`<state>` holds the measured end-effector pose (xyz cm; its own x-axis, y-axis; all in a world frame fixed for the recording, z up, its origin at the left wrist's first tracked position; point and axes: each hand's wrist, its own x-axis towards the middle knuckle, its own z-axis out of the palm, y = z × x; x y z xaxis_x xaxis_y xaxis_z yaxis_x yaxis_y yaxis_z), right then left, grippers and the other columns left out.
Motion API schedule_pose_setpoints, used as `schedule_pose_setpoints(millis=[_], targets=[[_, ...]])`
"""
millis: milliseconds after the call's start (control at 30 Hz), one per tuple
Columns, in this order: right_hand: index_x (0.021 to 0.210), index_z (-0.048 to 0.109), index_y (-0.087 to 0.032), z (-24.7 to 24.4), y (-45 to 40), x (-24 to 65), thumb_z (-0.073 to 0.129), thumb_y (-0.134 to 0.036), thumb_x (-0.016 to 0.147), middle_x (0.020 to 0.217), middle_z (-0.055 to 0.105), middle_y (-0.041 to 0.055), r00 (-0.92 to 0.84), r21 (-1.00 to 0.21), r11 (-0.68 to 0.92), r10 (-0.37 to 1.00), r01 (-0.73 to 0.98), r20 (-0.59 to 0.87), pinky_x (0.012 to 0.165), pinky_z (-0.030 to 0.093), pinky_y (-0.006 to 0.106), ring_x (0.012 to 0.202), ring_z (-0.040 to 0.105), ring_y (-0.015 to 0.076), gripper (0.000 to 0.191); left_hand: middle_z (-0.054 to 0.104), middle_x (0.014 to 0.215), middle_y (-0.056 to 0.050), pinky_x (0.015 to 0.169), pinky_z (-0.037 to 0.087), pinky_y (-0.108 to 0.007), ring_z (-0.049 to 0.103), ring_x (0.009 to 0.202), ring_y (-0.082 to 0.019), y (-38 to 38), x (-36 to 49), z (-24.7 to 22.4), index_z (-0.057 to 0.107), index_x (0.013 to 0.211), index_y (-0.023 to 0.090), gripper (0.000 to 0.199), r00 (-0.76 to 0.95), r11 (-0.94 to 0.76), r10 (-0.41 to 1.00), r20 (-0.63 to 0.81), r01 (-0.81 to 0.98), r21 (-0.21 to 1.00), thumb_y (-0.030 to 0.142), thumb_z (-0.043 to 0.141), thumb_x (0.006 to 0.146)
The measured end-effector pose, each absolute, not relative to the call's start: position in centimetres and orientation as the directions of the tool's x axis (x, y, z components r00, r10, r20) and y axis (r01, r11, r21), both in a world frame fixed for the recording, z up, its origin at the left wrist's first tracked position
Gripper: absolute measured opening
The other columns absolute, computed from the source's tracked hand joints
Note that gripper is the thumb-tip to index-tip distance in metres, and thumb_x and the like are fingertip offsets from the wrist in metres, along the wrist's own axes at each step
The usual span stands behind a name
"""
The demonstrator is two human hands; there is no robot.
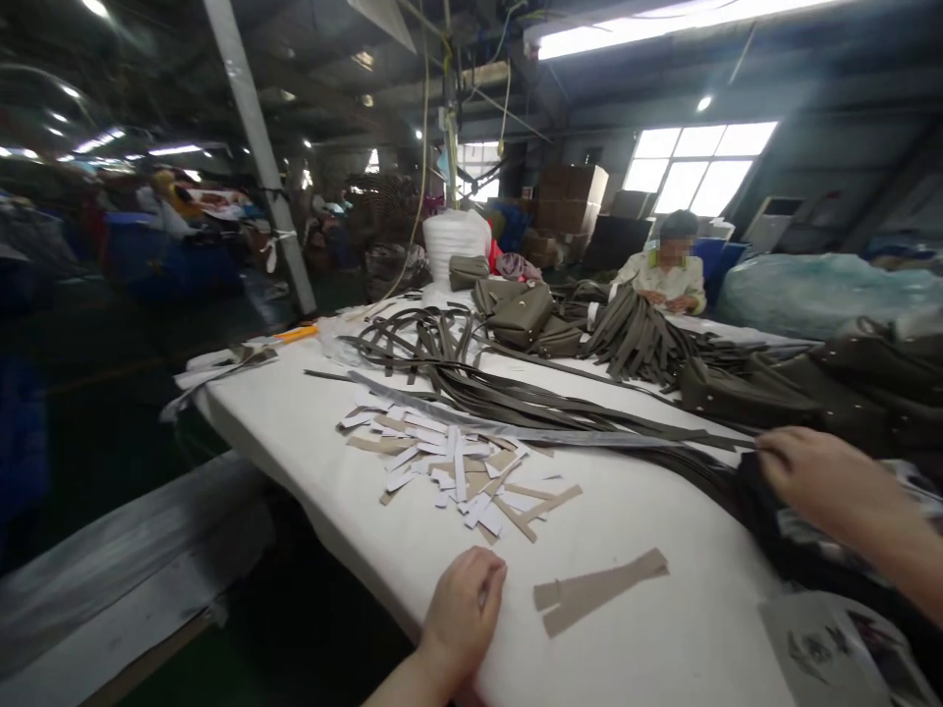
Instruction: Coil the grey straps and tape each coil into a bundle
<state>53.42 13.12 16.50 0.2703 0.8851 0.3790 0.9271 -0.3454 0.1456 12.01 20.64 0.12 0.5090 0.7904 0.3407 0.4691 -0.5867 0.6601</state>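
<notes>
My left hand [464, 611] rests at the near edge of the white table with its fingers curled in; nothing shows in it. My right hand [810, 481] is at the right, its fingertips pinched at the end of a dark olive strap [693, 432]. That strap runs left into a long bundle of similar straps [501, 393]. Beige strips [600, 592] lie crossed between my hands. Beyond my left hand is a loose pile of white and beige strips [457, 462].
Olive bags [523, 314] and a heap of short straps [637, 339] lie farther back. More bags [751, 388] sit at the right, above a printed plastic packet [817, 643]. A co-worker [667, 270] sits across the table [354, 550]. A grey post [257, 147] stands left.
</notes>
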Motion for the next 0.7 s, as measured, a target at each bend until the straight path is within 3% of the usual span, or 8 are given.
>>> schedule_pose_setpoints(millis=[133,233,300,400,500,600,667,700], targets=[[0.108,0.067,-0.015,12.0,20.2,51.8,0.053,-0.027,0.085,0.11,0.067,0.0143,0.26,0.222,-0.281,0.958,0.934,0.121,0.091,0.044,0.036,0.104,0.06,0.0272,0.03,0.065,0.083,-0.005,0.073,0.052,-0.035,0.062,0.08,-0.02,21.5,12.3,-1.3,0.06,0.082,0.021,0.02,0.559,-0.617,0.762,0.328,0.472,0.63,0.022,0.044,0.094],[0.125,0.058,-0.013,7.7,24.7,50.3,0.059,-0.019,0.079,0.121,0.063,0.015,0.274,0.251,-0.28,0.96,0.927,0.06,0.094,0.041,0.034,0.113,0.057,0.0264,0.047,0.065,0.083,-0.004,0.072,0.051,-0.032,0.062,0.079,-0.019,21.7,11.9,-2.0,0.059,0.084,0.021,0.017,0.577,-0.683,0.708,0.407,0.415,0.601,0.019,0.045,0.094],[0.121,0.059,-0.011,5.7,26.4,49.9,0.057,-0.016,0.08,0.117,0.064,0.0176,0.298,0.277,-0.299,0.953,0.913,0.045,0.092,0.041,0.035,0.109,0.059,0.0271,0.042,0.064,0.082,-0.005,0.07,0.051,-0.031,0.062,0.078,-0.019,21.8,11.8,-2.1,0.059,0.084,0.021,0.017,0.576,-0.703,0.691,0.437,0.398,0.589,0.018,0.045,0.093],[0.102,0.066,-0.008,4.8,27.2,50.2,0.047,-0.015,0.088,0.101,0.067,0.0203,0.325,0.311,-0.321,0.945,0.895,0.04,0.084,0.043,0.037,0.096,0.064,0.0282,0.024,0.064,0.081,-0.005,0.068,0.051,-0.031,0.061,0.076,-0.019,21.7,11.8,-2.1,0.058,0.083,0.02,0.017,0.573,-0.702,0.692,0.439,0.395,0.593,0.017,0.044,0.092],[0.09,0.067,-0.01,6.0,26.7,51.0,0.042,-0.011,0.089,0.091,0.067,0.0187,0.28,0.308,-0.276,0.96,0.911,0.033,0.078,0.045,0.038,0.087,0.066,0.0278,0.025,0.064,0.08,-0.006,0.069,0.051,-0.033,0.061,0.077,-0.02,21.4,12.0,-1.6,0.059,0.08,0.02,0.019,0.551,-0.647,0.737,0.391,0.411,0.642,0.018,0.044,0.091],[0.085,0.066,-0.012,8.2,25.6,51.0,0.04,-0.009,0.088,0.094,0.066,0.0195,0.175,0.263,-0.183,0.983,0.947,0.053,0.082,0.046,0.04,0.09,0.065,0.0285,0.027,0.066,0.084,-0.008,0.073,0.05,-0.034,0.061,0.082,-0.022,21.4,12.2,-0.3,0.062,0.08,0.02,0.016,0.507,-0.516,0.81,0.295,0.378,0.768,0.023,0.049,0.089],[0.088,0.064,-0.014,9.6,24.4,50.0,0.038,-0.014,0.09,0.105,0.065,0.0216,0.104,0.183,-0.133,0.982,0.974,0.159,0.092,0.044,0.041,0.102,0.063,0.0289,0.027,0.067,0.089,-0.01,0.076,0.05,-0.035,0.061,0.084,-0.023,21.9,12.5,1.0,0.066,0.085,0.018,0.017,0.464,-0.355,0.866,0.186,0.31,0.882,0.032,0.057,0.085],[0.089,0.063,-0.017,10.2,23.5,49.0,0.039,-0.019,0.09,0.109,0.064,0.021,0.074,0.082,-0.101,0.958,0.992,0.278,0.094,0.044,0.041,0.103,0.063,0.0287,0.024,0.067,0.092,-0.011,0.078,0.05,-0.036,0.062,0.085,-0.023,22.3,12.8,1.8,0.067,0.089,0.017,0.024,0.458,-0.243,0.883,0.105,0.255,0.936,0.039,0.06,0.083]])
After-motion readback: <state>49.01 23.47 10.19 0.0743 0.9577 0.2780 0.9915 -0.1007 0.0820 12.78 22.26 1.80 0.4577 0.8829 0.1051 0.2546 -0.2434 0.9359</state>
